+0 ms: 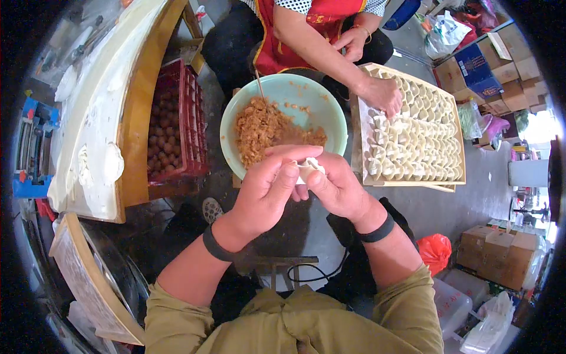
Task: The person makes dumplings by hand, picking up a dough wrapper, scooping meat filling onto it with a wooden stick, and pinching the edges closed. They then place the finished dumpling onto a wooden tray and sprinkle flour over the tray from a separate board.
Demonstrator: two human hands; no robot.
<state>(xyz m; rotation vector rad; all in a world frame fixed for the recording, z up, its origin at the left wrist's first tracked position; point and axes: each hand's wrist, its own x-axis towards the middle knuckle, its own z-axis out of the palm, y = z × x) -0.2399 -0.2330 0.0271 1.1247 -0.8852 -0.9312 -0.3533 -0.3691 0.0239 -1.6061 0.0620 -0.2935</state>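
In front of my chest, my left hand point(264, 187) and my right hand point(339, 187) are cupped together with fingers closed around a small white dumpling point(309, 169). Both thumbs press on its dough from either side. Just beyond my fingers is a pale green basin point(333, 112) with brown minced filling point(253, 127) heaped on its left side. A thin stick or handle point(259, 85) stands up out of the filling. Right of the basin, a wooden tray point(413, 184) carries rows of folded dumplings point(421, 138).
Across from me, a person in a red apron point(306, 35) reaches a hand point(382, 96) onto the tray's far left. A floury worktable point(97, 112) and a red crate point(191, 124) of round brown items stand left. Cardboard boxes point(495, 251) and a red bag point(434, 253) lie right.
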